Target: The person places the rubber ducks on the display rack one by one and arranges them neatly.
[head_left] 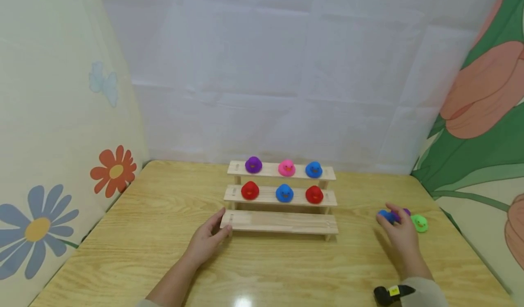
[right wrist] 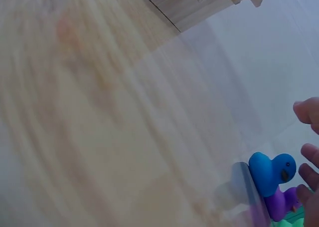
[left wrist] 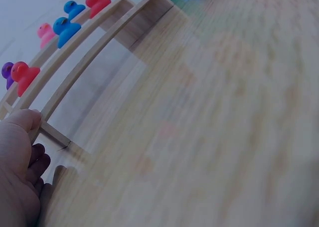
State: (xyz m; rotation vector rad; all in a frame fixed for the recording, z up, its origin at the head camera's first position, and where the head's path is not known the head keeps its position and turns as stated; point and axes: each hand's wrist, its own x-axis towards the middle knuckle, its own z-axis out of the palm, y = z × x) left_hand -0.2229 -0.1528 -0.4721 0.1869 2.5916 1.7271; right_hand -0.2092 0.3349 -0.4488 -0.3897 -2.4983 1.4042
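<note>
A three-tier wooden rack (head_left: 282,221) stands mid-table. My left hand (head_left: 204,241) holds the left end of its lowest shelf, thumb at the front. On the top shelf sit a purple duck (head_left: 253,165), a pink duck (head_left: 287,168) and a blue duck (head_left: 314,169). The middle one bears a red duck (head_left: 250,190), a blue duck (head_left: 284,193) and another red duck (head_left: 314,194). To the right, my right hand (head_left: 403,236) hovers with parted fingers around a blue duck (right wrist: 269,173). Beside that lie a purple duck (right wrist: 280,203) and a green duck (head_left: 419,223).
The wooden table (head_left: 135,252) meets a white cloth backdrop (head_left: 262,70). Flower-patterned panels stand left (head_left: 49,138) and right (head_left: 479,175). A black strap with a yellow label (head_left: 394,291) is at the right wrist.
</note>
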